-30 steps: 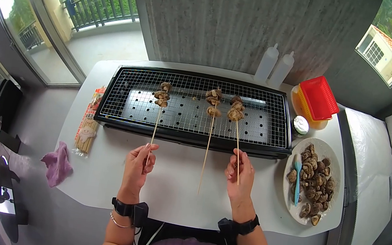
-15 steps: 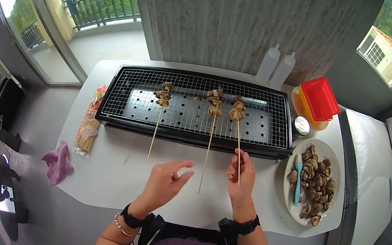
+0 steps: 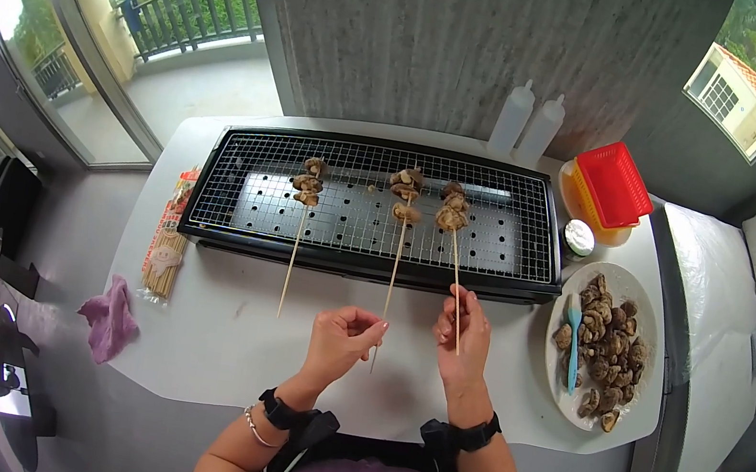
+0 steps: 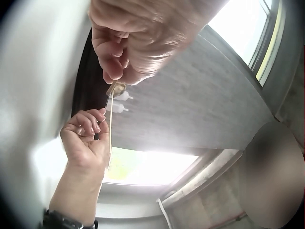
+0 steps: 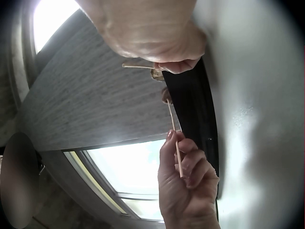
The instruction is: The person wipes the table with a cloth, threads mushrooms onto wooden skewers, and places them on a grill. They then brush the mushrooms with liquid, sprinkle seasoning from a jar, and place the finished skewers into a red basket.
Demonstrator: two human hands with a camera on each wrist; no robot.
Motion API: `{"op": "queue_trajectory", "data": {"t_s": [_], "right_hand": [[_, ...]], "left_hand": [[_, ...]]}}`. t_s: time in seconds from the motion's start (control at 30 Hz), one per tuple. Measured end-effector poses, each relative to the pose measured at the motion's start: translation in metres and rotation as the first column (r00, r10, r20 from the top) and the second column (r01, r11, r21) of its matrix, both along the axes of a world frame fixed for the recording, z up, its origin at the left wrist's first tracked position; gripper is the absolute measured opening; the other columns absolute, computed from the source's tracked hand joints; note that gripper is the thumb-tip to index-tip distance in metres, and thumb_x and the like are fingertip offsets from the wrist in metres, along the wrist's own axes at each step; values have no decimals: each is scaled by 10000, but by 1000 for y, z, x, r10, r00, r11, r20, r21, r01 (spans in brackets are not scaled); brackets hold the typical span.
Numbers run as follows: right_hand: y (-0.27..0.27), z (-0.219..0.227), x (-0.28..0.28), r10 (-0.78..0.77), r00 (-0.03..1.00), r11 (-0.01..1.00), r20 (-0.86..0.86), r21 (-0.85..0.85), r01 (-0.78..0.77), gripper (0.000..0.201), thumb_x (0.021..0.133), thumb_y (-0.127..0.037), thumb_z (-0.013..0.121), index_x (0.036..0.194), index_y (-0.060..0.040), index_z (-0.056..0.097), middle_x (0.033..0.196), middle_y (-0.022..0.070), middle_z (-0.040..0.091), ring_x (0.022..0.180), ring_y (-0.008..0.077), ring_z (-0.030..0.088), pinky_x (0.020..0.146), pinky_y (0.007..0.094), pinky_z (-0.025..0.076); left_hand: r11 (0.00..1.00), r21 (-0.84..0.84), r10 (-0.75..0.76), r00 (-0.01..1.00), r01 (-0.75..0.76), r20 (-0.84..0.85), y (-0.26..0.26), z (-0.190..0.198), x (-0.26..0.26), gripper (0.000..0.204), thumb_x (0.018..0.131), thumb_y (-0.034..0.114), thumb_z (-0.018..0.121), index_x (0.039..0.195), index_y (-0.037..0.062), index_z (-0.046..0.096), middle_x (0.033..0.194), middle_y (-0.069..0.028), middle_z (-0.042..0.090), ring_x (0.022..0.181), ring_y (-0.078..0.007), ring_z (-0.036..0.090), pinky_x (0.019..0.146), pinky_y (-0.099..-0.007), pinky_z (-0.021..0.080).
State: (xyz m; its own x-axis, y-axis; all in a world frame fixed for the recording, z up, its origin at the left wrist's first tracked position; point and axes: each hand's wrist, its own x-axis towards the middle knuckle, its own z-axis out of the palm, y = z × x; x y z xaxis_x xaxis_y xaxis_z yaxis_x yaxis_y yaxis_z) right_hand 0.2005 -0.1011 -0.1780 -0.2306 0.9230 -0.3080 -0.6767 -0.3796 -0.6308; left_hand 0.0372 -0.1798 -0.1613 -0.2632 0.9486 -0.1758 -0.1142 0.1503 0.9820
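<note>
Three skewers of mushrooms lie on the black grill [image 3: 251,244], their sticks sticking out over its front edge. My left hand [image 3: 338,346] pinches the middle stick [image 3: 393,282] near its lower end, between thumb and fingertips; the right wrist view also shows this left hand [image 5: 188,176] on the stick. With my right hand [image 3: 466,340] I grip the right stick [image 3: 457,265] just in front of the grill. The left skewer [image 3: 293,253] rests untouched, its mushrooms [image 3: 309,183] on the wire mesh.
Right of the grill are a plate [image 3: 558,401] of mushrooms with a blue brush [image 3: 572,345], a white-topped jar [image 3: 579,238] and a red basket [image 3: 612,187]. Two bottles [image 3: 512,120] stand behind. A skewer packet [image 3: 166,255] and purple cloth [image 3: 108,322] lie left.
My left hand has let go of the left skewer, moved right and taken hold of the middle stick. My right hand still grips the right one.
</note>
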Motion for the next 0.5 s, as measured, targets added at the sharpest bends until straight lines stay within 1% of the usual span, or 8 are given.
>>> {"op": "queue_trajectory", "data": {"t_s": [0.03, 0.13, 0.23, 0.37, 0.43, 0.5], "right_hand": [[0, 0, 0, -9, 1000, 1000, -8, -14, 9, 243, 950, -227, 438, 989, -37, 584, 684, 10, 528, 477, 81, 444, 426, 215, 334], [0, 2, -1, -7, 1000, 1000, -8, -10, 7, 243, 950, -225, 438, 986, -35, 583, 686, 12, 535, 475, 81, 449, 422, 212, 340], [0, 1, -1, -5, 1000, 1000, -16, -13, 5, 244, 949, -225, 439, 987, -31, 581, 689, 15, 539, 472, 81, 450, 419, 210, 344], [0, 2, -1, -10, 1000, 1000, -12, -16, 10, 246, 949, -228, 441, 988, -29, 580, 688, 15, 539, 472, 82, 450, 419, 208, 343], [0, 1, -1, -2, 1000, 1000, -20, -10, 2, 248, 949, -231, 443, 988, -27, 579, 687, 16, 536, 471, 85, 449, 417, 212, 343], [0, 0, -1, -2, 1000, 1000, -21, -7, 2, 248, 949, -231, 443, 988, -27, 578, 687, 16, 535, 470, 85, 448, 416, 214, 343]], "left_hand": [[1000, 8, 13, 999, -13, 43, -1, 0, -2, 154, 820, 127, 668, 815, -26, 643, 632, -39, 619, 482, -37, 516, 397, -159, 382], [998, -15, 57, 994, -55, 94, -6, 1, -8, 147, 840, 123, 641, 831, -23, 635, 641, -42, 621, 459, -37, 513, 378, -157, 360], [996, -19, 88, 991, -87, 101, -9, 2, -13, 150, 850, 132, 631, 836, -18, 634, 637, -49, 621, 446, -36, 511, 371, -155, 348], [995, -16, 100, 989, -98, 108, -13, -3, -18, 152, 859, 136, 619, 837, -14, 634, 648, -56, 624, 448, -32, 509, 367, -156, 345], [995, -7, 97, 982, -98, 164, -14, -6, -20, 149, 866, 132, 609, 845, -13, 635, 661, -60, 626, 446, -34, 504, 364, -156, 341], [996, -3, 92, 980, -93, 174, -14, -8, -21, 147, 873, 126, 596, 850, -15, 634, 666, -63, 626, 444, -36, 501, 362, -157, 341]]}}
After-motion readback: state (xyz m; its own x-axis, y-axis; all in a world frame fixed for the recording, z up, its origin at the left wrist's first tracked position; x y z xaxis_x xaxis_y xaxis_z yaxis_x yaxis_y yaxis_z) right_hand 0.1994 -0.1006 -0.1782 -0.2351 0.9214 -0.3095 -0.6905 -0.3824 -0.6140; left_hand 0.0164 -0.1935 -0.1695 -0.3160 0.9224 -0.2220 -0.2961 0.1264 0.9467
